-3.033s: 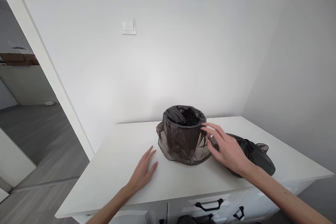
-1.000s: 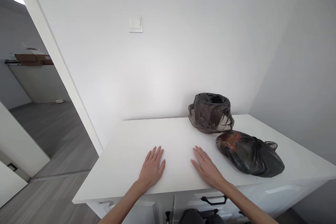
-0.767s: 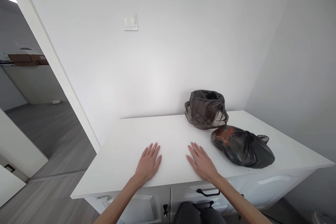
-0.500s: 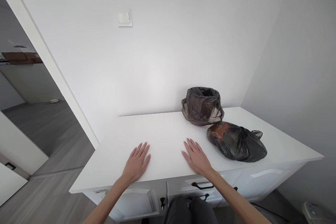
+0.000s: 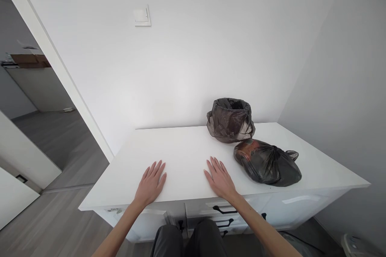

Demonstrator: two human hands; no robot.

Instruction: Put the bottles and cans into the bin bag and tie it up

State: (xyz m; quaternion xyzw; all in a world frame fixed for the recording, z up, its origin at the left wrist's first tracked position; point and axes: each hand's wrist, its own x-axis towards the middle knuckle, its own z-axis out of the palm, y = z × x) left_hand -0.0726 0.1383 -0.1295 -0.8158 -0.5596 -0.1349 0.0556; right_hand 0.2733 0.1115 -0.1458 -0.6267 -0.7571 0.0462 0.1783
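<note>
My left hand lies flat on the white cabinet top near its front edge, fingers stretched out and holding nothing. Palm down on the same surface, my right hand also has its fingers extended, with nothing in it. Just to its right rests a knotted black plastic bag, filled, with something orange-red showing through at its left end. Behind that bag, close to the wall, stands a round bin lined with a black bag folded over its rim. What the bin holds cannot be made out.
The white cabinet has drawers with black handles below the top. A light switch is on the wall. At left, a doorway opens onto a grey floor, with a white door. A pale object stands at the lower right.
The camera view has shifted slightly, so the hands and bags appear a little further left. More of the legs shows below. Both hands stay flat on the cabinet top.
</note>
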